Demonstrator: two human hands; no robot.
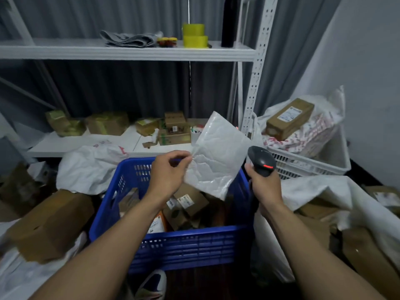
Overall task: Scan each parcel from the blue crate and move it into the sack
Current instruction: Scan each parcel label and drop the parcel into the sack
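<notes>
My left hand (170,173) pinches the left edge of a white bubble-mailer parcel (218,154) and holds it tilted above the blue crate (186,245). To its right, my right hand (263,185) grips a black barcode scanner (260,160) with a red light glowing on it; the scanner head sits just beside the parcel's right edge. Inside the crate lie several brown cardboard parcels (190,200). An open white sack (320,191) lies to the right of the crate with brown boxes inside it.
A white basket (311,163) at the back right holds a brown box and patterned bags. Another white sack (86,167) and cardboard boxes (52,224) crowd the left. A white shelf unit (129,51) stands behind, with boxes on its lower shelf. My shoe (153,284) is below the crate.
</notes>
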